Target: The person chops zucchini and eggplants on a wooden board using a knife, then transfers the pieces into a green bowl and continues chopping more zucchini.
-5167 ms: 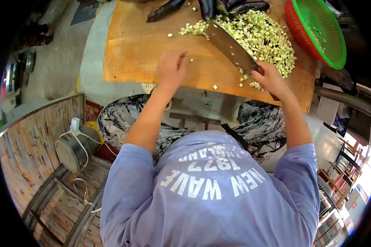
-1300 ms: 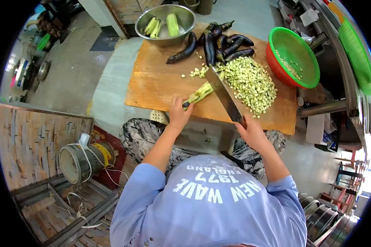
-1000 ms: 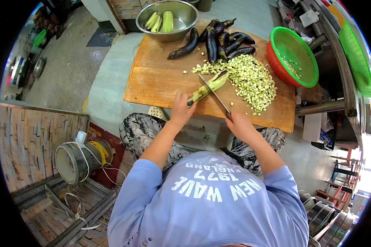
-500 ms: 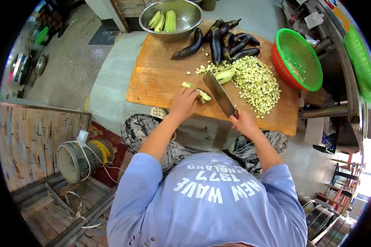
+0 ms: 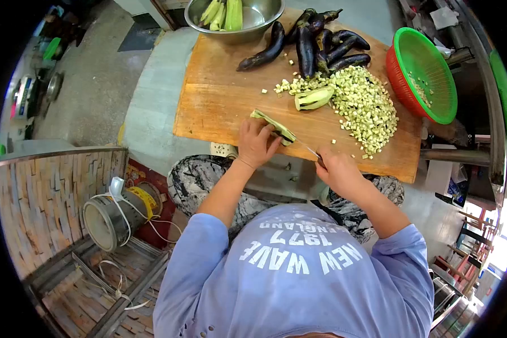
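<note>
My left hand [image 5: 256, 144] is closed on a long piece of partly peeled eggplant [image 5: 275, 126] near the front edge of the wooden board [image 5: 214, 98]. In my right hand [image 5: 342, 172] is the handle of a cleaver [image 5: 307, 149]. Its blade shows nearly edge-on, angled toward the near end of the held piece; whether it touches cannot be made out. Further back lies another partly peeled eggplant piece [image 5: 314, 98], beside a heap of diced eggplant [image 5: 367, 110]. Several whole dark eggplants [image 5: 306, 52] lie behind the heap.
A metal bowl [image 5: 262, 23] holding peeled eggplants [image 5: 234, 14] stands at the board's back left. At the right, a green colander in a red basket [image 5: 397, 73] holds a few cubes. A metal cylinder with a white cord [image 5: 104, 222] stands low on the left.
The cleaver has turned from broadside to nearly edge-on, and its blade has come away from the rear eggplant piece toward the held one. The whole view has shifted slightly.
</note>
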Demonstrator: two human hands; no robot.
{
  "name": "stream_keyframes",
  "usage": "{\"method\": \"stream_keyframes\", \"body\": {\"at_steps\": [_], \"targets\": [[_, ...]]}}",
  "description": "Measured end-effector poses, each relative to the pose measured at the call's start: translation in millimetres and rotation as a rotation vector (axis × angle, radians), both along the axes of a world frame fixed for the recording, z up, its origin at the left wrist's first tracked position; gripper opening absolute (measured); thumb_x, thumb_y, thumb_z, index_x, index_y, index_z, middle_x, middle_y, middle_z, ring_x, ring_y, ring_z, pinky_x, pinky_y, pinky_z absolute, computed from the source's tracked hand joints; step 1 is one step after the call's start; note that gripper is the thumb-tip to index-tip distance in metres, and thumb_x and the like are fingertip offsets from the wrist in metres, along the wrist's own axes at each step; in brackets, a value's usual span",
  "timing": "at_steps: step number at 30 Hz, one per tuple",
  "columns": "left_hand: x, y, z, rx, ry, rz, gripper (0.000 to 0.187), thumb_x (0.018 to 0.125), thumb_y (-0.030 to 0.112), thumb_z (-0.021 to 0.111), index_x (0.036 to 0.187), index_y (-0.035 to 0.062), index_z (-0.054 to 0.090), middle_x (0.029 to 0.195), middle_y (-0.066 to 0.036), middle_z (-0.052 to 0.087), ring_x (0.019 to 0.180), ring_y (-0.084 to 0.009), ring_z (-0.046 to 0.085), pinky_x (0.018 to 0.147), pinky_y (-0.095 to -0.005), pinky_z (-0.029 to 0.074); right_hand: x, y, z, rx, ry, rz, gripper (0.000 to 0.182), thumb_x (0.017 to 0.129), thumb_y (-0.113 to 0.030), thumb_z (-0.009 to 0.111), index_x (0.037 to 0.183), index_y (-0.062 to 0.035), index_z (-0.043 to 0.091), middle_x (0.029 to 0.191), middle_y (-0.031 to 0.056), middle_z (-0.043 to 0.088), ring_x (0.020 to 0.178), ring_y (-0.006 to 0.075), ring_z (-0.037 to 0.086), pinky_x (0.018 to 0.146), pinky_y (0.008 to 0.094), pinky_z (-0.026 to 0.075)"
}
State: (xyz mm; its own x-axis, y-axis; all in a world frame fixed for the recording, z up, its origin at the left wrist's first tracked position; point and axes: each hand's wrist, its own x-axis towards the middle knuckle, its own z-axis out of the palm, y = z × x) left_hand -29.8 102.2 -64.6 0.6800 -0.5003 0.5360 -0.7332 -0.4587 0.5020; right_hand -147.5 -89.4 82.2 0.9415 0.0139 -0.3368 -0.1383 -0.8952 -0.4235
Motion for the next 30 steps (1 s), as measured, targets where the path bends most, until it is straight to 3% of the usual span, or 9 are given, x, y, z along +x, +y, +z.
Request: {"method": "stream_keyframes", "body": {"at_steps": [9,17,20,23,30], "targets": [[4.6,-0.2,-2.9,-0.061,0.002,-0.039,0.034,0.072,0.024,0.074,0.099,0.0084,0.06,0.101,-0.013,0.054,0.096,-0.0352,0.049,0.083,-0.0458,0.04,15.1,-2.2,-0.4,0.011,0.128,0.046,0.019,0.086,-0.014,0.057,0.094,0.0021,0.052,0.079,0.0232,0.064,0.074,0.0412,0.063,0.066,0.0489,0.05],[2.0,-1.2,-8.2,-0.095,-0.019,-0.015,0.036,0.072,0.025,0.076,0.1,0.0089,0.061,0.104,-0.013,0.051,0.101,-0.0353,0.046,0.089,-0.0466,0.039,33.7,1.2,-64.7,0.186,0.016,-0.135,0.018,0.086,-0.017,0.058,0.089,0.0011,0.056,0.078,0.0237,0.063,0.074,0.0426,0.061,0.067,0.0492,0.048],[2.5,-1.6,-9.6,-0.106,-0.038,-0.004,0.034,0.072,0.025,0.076,0.098,0.0084,0.062,0.104,-0.013,0.052,0.101,-0.0353,0.047,0.088,-0.0462,0.04,29.2,0.3,-37.8,0.236,0.046,-0.222,0.017,0.086,-0.016,0.058,0.086,0.0012,0.055,0.076,0.0243,0.062,0.073,0.0427,0.061,0.067,0.0491,0.047],[0.7,-0.1,-10.7,-0.083,0.034,0.004,0.033,0.072,0.025,0.077,0.097,0.0082,0.063,0.102,-0.013,0.054,0.1,-0.035,0.047,0.088,-0.0461,0.039,17.7,-0.5,-4.0,0.132,0.087,-0.117,0.017,0.085,-0.015,0.058,0.085,0.0012,0.054,0.075,0.0244,0.062,0.073,0.0426,0.061,0.067,0.0494,0.047],[2.6,1.0,-6.6,-0.112,0.002,-0.008,0.035,0.071,0.025,0.077,0.097,0.007,0.063,0.101,-0.013,0.054,0.1,-0.0349,0.048,0.089,-0.0463,0.039,16.7,-1.8,12.1,0.086,0.175,-0.081,0.017,0.085,-0.015,0.058,0.085,0.0012,0.054,0.075,0.0243,0.063,0.074,0.0431,0.061,0.068,0.0505,0.048]]}}
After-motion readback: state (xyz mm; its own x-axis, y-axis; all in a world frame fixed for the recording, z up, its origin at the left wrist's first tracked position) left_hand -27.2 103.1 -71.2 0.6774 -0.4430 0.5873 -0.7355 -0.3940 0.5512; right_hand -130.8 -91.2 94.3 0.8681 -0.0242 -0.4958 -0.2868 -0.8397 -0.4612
